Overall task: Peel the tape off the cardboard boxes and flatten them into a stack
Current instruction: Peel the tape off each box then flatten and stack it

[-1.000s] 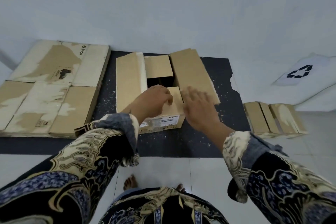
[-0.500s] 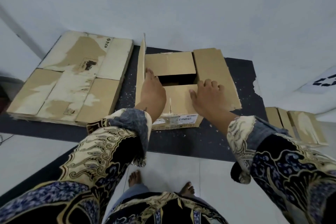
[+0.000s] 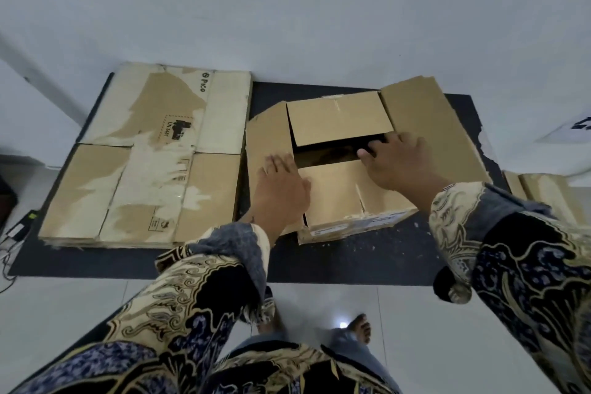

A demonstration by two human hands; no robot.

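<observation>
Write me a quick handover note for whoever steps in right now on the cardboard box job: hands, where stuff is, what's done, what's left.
Left hand: open, palm resting on the left flap of the open box.
Right hand: fingers reaching over the near flap's edge toward the box opening; whether it grips cannot be told.
The box stands on the black mat, all four top flaps spread.
Done: a flattened stack lies left of the box; more flattened cardboard lies at far right.
Left: collapse this box and add it to the stack.
</observation>
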